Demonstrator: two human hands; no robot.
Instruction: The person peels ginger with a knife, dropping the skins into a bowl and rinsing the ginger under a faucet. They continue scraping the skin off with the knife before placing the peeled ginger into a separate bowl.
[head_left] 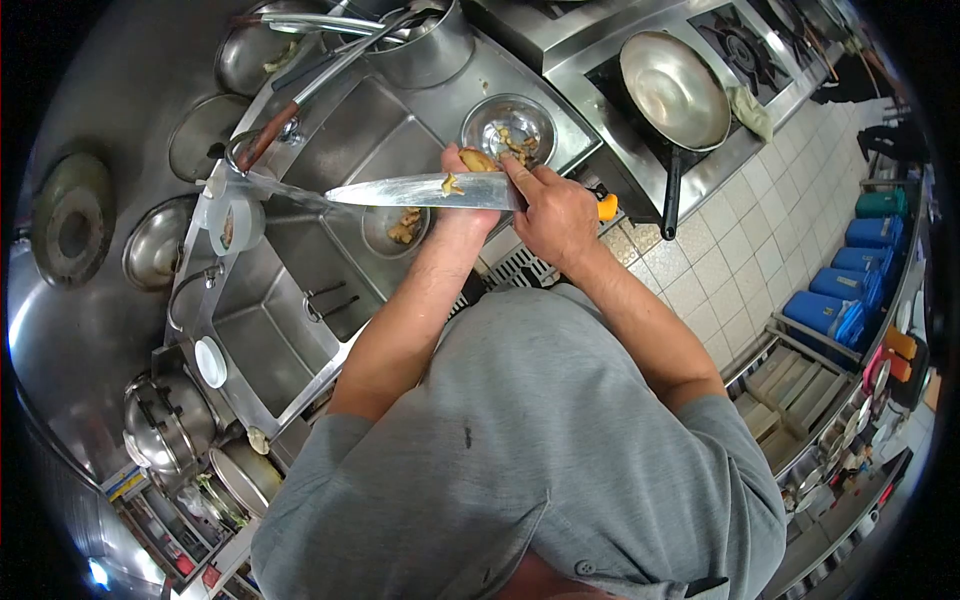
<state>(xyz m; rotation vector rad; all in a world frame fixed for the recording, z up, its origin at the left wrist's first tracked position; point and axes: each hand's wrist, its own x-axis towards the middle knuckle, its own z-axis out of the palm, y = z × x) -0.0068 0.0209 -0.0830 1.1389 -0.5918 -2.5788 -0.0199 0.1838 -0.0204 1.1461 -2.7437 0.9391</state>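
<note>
My right hand (560,215) is closed round the yellow handle (607,207) of a large kitchen knife (400,193), its broad blade pointing left. A yellowish scrap of peel (452,185) sticks to the blade. Behind the blade, my left hand (468,218) grips a piece of ginger (477,159); the knife hides much of this hand. Just beyond, a metal bowl (480,108) holds several ginger bits (517,146). Below the blade, a second bowl (370,232) at the sink contains more ginger pieces (405,226).
Water (285,188) runs from a faucet into the steel sink (335,150). A large pot (425,55) with long-handled utensils stands behind it. To the right, a wok (675,90) sits on the stove, its handle (671,200) jutting toward the tiled floor (700,240).
</note>
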